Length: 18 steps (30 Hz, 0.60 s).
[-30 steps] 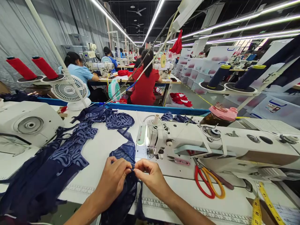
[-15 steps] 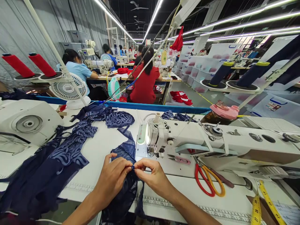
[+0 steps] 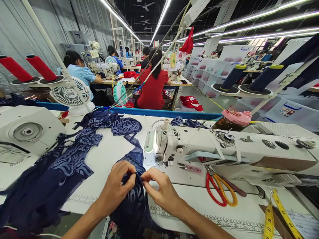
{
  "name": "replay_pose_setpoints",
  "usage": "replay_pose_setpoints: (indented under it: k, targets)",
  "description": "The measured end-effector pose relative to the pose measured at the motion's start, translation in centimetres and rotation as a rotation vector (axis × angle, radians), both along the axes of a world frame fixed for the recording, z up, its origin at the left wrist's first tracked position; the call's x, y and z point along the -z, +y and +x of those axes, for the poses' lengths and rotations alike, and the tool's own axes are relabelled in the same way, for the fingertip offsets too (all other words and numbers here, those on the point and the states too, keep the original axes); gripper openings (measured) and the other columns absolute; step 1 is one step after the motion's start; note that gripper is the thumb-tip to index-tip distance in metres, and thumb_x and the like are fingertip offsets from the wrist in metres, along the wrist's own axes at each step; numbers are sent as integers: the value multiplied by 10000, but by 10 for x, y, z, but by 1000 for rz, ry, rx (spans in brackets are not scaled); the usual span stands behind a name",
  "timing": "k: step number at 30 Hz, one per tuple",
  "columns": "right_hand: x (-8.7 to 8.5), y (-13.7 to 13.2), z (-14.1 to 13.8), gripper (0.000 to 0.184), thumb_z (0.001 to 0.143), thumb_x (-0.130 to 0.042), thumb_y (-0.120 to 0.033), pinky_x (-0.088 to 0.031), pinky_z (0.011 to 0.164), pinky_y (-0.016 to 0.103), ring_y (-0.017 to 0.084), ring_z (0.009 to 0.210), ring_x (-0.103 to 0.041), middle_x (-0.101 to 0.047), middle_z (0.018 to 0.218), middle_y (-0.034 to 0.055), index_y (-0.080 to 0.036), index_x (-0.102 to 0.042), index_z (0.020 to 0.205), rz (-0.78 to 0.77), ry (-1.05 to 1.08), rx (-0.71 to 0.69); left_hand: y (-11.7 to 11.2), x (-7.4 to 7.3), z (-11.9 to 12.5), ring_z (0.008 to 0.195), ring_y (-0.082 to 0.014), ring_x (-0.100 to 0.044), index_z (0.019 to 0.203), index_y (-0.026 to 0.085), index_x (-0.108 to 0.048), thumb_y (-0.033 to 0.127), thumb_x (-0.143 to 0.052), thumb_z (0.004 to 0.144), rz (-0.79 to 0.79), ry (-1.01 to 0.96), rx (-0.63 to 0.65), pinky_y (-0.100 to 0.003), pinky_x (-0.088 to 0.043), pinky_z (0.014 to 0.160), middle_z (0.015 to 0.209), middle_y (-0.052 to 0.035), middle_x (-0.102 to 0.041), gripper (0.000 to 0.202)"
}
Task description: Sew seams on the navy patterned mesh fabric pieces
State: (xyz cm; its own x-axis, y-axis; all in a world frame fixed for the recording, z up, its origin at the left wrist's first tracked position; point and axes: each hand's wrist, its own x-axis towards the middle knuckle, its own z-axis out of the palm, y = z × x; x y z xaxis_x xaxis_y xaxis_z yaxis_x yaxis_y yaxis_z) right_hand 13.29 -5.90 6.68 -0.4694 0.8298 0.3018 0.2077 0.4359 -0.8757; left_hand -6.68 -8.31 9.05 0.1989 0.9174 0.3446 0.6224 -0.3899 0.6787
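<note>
Navy patterned fabric (image 3: 133, 209) hangs over the table's front edge, its upper sheer part lying beside the sewing machine's needle area. My left hand (image 3: 119, 186) pinches this fabric between thumb and fingers. Close by on the right, my right hand (image 3: 159, 186) also has thumb and forefinger closed on the fabric's edge. The white sewing machine (image 3: 199, 142) stands just beyond and to the right of my hands, its needle area lit. Pink-handled thread snips (image 3: 191, 168) and scissors with red and yellow handles (image 3: 219, 189) lie under the machine's arm.
A pile of navy garments (image 3: 54, 176) covers the left of the table (image 3: 109, 152). Another machine (image 3: 27, 132) stands at far left, near a white fan (image 3: 71, 94). A yellow tape measure (image 3: 269, 219) lies at front right. A pink-lidded jug (image 3: 235, 118) stands behind the machine. Co-workers sit ahead.
My hands have moved slightly apart, the left one tilting over the fabric. More patterned cloth now shows below and between them. The whole view has shifted slightly.
</note>
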Motion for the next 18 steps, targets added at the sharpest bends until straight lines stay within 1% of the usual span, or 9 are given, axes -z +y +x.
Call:
replay_pose_setpoints:
  k: [2,4,5,7,9,12,15,16,18]
  targets:
    - [3,0,3,203,887,-535,-112,-460,766,258,138,812,-578,-623,888,4,-222,-594,1048,10,16,-16,4,-2,-6,860,-150,-523,859,213,-501,234,-456,950,-110,-76,-39,-282,-393,792,870,8,-534,103]
    - [4,0,5,257,926,-490,-122,-465,791,278,149,847,-573,-615,932,23,-234,-560,1146,96,4,-37,7,-2,-10,925,-159,-526,879,215,-507,258,-453,950,-152,-128,-38,-280,-402,827,924,-5,-539,99]
    - [3,1,6,259,935,-457,-115,-461,787,287,156,859,-563,-601,944,34,-234,-562,1140,162,-21,-45,9,-1,-11,961,-163,-528,893,217,-512,264,-454,949,-158,-148,-33,-281,-402,858,956,-10,-547,93]
    - [1,1,6,265,937,-386,-89,-450,751,290,163,853,-542,-567,947,51,-223,-585,1049,261,-77,-50,10,0,-11,1011,-166,-529,912,219,-521,272,-458,945,-166,-178,-27,-283,-396,901,1000,-15,-561,89]
    - [-2,2,3,275,918,-355,-68,-445,715,277,156,827,-536,-547,933,55,-209,-585,968,253,-79,-52,9,1,-10,1006,-162,-535,913,222,-530,277,-457,941,-190,-187,-26,-281,-395,911,1001,-10,-574,96]
    - [-3,1,-2,196,886,-416,-78,-460,748,275,153,853,-560,-558,938,47,-204,-564,915,170,4,-60,7,-1,-9,984,-160,-538,909,225,-541,285,-443,942,-233,-177,-27,-281,-399,900,979,-5,-585,119]
    - [-1,0,-6,99,882,-522,-128,-460,819,295,167,919,-582,-596,968,40,-210,-571,908,136,25,-32,6,-2,-10,993,-165,-532,920,230,-543,296,-433,948,-230,-164,-14,-289,-397,901,981,-6,-589,131]
    - [0,-1,-7,82,884,-558,-150,-455,842,304,174,945,-586,-611,988,38,-215,-584,927,136,15,-17,6,-2,-11,996,-164,-531,925,231,-540,299,-430,952,-223,-160,-3,-294,-393,916,982,-3,-590,132]
    - [1,-1,-8,116,873,-629,-181,-439,878,317,184,982,-590,-637,1021,31,-227,-604,977,128,-7,6,6,-2,-13,985,-155,-534,927,234,-529,302,-428,959,-207,-150,21,-322,-346,1020,977,8,-589,126]
